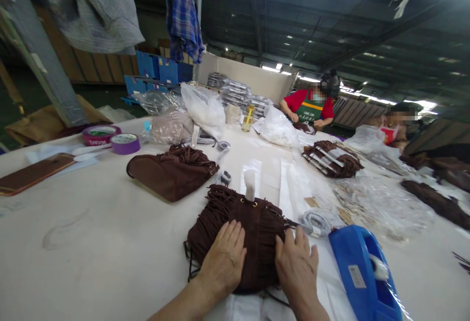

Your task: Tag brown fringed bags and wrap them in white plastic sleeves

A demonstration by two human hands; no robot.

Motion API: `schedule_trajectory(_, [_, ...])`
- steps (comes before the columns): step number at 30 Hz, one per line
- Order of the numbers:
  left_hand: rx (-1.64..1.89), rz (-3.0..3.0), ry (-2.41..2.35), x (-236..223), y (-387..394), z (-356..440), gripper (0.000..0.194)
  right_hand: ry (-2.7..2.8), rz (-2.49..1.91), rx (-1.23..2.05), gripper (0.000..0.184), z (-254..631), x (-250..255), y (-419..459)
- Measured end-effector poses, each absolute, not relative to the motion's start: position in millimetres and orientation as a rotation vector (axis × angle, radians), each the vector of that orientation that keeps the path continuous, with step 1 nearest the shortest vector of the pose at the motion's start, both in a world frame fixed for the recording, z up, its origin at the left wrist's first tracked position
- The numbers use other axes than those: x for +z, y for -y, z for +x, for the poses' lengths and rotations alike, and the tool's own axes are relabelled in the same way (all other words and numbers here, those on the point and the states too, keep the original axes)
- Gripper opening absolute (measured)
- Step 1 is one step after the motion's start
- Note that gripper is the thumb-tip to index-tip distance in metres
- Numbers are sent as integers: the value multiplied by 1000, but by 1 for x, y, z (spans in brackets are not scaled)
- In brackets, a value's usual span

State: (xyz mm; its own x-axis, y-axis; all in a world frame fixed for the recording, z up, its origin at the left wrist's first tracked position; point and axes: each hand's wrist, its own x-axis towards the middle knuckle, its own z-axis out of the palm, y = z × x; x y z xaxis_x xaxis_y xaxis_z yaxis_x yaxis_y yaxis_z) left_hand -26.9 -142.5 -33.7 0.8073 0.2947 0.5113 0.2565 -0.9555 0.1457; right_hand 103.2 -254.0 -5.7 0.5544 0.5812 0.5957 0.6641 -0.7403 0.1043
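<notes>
A dark brown fringed bag (253, 242) lies on the white table in front of me. Two brass eyelets show near its far edge, where a pale wrapped strip (249, 185) stands up. My left hand (225, 255) rests on the fringe at the left, fingers stretched out and held side by side. On the right edge of the bag lies my right hand (297, 260), its fingers extended and slightly apart. Neither hand grips anything that I can see. White plastic sleeves (288, 184) lie partly under and beyond the bag.
A blue tape dispenser (362, 272) stands at the right. Another brown bag (172, 171) lies to the left, near purple tape rolls (125, 143). Farther off are a fringed bundle (332, 158) and clear plastic bags (382, 203). A co-worker (310, 103) in a green apron works across the table.
</notes>
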Motion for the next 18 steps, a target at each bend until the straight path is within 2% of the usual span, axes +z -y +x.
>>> schedule_trajectory(2, [854,2926,-453,-33,143,-27,37,1224,-2564,-842,37,111,3,243])
schedule_trajectory(7, [838,2935,-456,-29,143,-29,36,1449,-2535,-611,37,129,20,202])
schedule_trajectory(12, [811,2920,-458,-27,145,-29,36,1435,-2598,-623,17,150,25,214])
schedule_trajectory(18, [785,2892,-465,-28,145,-28,36,1164,-2674,-715,21,134,31,240])
